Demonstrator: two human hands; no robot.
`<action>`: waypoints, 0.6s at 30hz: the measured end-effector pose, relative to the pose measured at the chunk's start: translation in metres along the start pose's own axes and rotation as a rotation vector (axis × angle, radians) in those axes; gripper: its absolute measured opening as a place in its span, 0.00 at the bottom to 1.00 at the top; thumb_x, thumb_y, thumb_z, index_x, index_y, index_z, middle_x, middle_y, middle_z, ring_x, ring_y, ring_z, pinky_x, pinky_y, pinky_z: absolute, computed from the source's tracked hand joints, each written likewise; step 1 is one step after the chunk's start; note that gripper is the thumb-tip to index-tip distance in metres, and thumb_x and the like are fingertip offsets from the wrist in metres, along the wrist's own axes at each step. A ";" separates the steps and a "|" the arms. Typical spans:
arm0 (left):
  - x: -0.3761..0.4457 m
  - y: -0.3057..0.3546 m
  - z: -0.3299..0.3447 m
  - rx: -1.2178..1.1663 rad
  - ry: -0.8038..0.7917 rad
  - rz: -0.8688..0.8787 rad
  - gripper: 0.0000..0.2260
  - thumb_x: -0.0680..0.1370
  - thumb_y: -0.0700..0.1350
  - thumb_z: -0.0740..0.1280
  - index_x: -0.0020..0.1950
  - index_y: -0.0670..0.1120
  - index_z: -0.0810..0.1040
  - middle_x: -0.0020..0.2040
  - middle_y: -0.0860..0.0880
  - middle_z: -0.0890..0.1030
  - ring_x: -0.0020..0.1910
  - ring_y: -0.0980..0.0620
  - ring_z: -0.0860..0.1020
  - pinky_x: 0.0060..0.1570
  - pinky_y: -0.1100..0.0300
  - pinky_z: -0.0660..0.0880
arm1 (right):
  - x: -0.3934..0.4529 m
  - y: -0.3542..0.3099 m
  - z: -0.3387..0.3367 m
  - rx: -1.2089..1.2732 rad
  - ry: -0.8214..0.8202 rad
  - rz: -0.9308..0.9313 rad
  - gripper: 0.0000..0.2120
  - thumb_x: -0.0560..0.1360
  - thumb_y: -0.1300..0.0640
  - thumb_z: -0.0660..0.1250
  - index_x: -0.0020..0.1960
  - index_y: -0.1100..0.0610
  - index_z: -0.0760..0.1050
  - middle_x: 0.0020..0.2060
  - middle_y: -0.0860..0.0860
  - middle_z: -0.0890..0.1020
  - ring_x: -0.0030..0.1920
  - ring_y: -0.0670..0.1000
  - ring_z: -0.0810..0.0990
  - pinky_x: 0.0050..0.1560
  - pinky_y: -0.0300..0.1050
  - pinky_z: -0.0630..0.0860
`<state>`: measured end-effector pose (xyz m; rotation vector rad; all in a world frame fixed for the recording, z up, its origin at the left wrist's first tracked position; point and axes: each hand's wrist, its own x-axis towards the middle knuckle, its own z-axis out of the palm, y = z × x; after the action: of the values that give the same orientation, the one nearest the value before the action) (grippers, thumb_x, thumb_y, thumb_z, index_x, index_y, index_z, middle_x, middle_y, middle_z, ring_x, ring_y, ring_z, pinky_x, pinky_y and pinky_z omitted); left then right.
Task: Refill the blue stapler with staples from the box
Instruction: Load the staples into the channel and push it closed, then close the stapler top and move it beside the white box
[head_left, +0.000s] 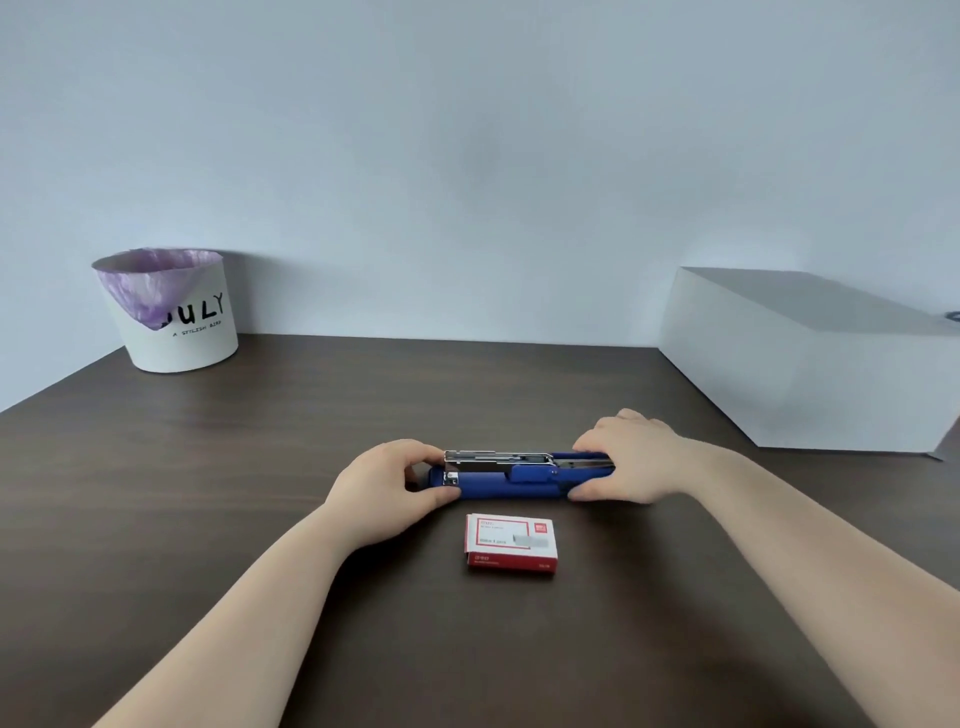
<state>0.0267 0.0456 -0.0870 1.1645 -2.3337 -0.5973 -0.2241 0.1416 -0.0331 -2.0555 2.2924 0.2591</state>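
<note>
The blue stapler (511, 480) lies lengthwise on the dark wooden table (260, 467), its metal staple channel showing along the top. My left hand (387, 483) grips its left end, fingers wrapped over the front. My right hand (626, 460) holds the right end, where the lid lies folded back flat. A red and white staple box (511, 543) sits shut on the table just in front of the stapler, between my forearms.
A white paper bin (176, 322) with a purple liner stands at the back left against the wall. A large white box (810, 364) occupies the back right of the table.
</note>
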 end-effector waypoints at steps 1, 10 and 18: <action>0.000 0.000 0.000 0.000 0.001 0.000 0.16 0.69 0.57 0.71 0.55 0.57 0.79 0.48 0.59 0.79 0.43 0.57 0.74 0.47 0.60 0.73 | 0.000 0.001 -0.001 0.007 -0.011 0.004 0.20 0.71 0.37 0.63 0.58 0.47 0.74 0.50 0.48 0.75 0.57 0.52 0.68 0.54 0.50 0.67; -0.001 0.003 -0.001 0.006 0.006 0.026 0.14 0.70 0.55 0.70 0.55 0.55 0.79 0.42 0.61 0.75 0.41 0.57 0.72 0.43 0.61 0.68 | -0.010 -0.004 -0.036 0.024 0.032 0.018 0.15 0.68 0.43 0.70 0.50 0.50 0.76 0.43 0.46 0.78 0.44 0.50 0.76 0.45 0.46 0.71; -0.002 0.001 -0.001 0.003 0.010 0.034 0.14 0.70 0.55 0.71 0.55 0.57 0.79 0.40 0.64 0.74 0.41 0.57 0.71 0.43 0.61 0.69 | -0.005 -0.049 -0.066 0.359 0.372 -0.250 0.21 0.66 0.52 0.75 0.57 0.49 0.75 0.45 0.43 0.77 0.39 0.41 0.74 0.39 0.32 0.67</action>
<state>0.0279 0.0477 -0.0859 1.1245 -2.3416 -0.5745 -0.1701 0.1313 0.0286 -2.3002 2.0170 -0.5471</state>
